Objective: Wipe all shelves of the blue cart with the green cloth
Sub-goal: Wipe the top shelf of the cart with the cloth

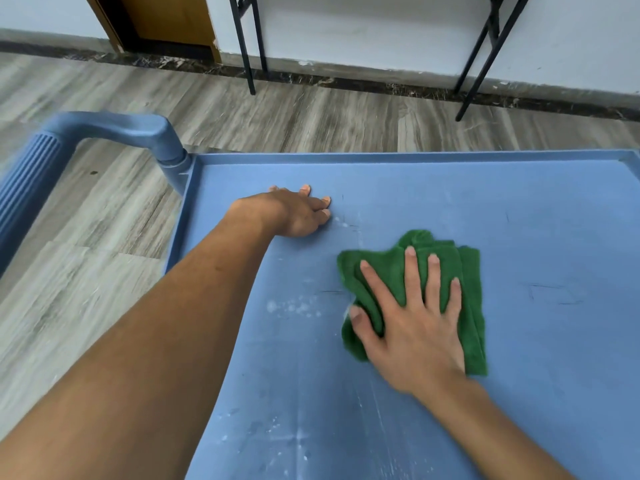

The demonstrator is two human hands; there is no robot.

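Both hands are down on the top shelf (519, 220) of the blue cart. My right hand (415, 327) lies flat with its fingers spread, pressing the green cloth (381, 271) against the shelf. The thumb sits on the cloth's left edge. The cloth is bunched in loose folds and shows beyond my fingertips and along the right of my palm. My left hand (298, 213) rests on the bare shelf further out and to the left, near the far left corner. Its fingers are loosely bent with the tips on the surface, and it holds nothing.

This shelf is a shallow tray with a low raised rim (381, 156) along its far side and its left side. Inside it are the cloth and my two hands. Pale dusty specks (294, 306) lie just left of the cloth, more are scattered nearer to me, and thin dark scratches mark the surface on the right.

The cloth sits roughly mid-shelf, well apart from the far rim and the left rim. Open blue surface lies all around it, widest to the right. At the far left corner the cart's handle (104, 128) rises and bends away to the left, with a ribbed grip. Beyond the rim is grey wood-look floor (104, 271), then black table legs (247, 46) and a brown door (166, 19) against the white wall.
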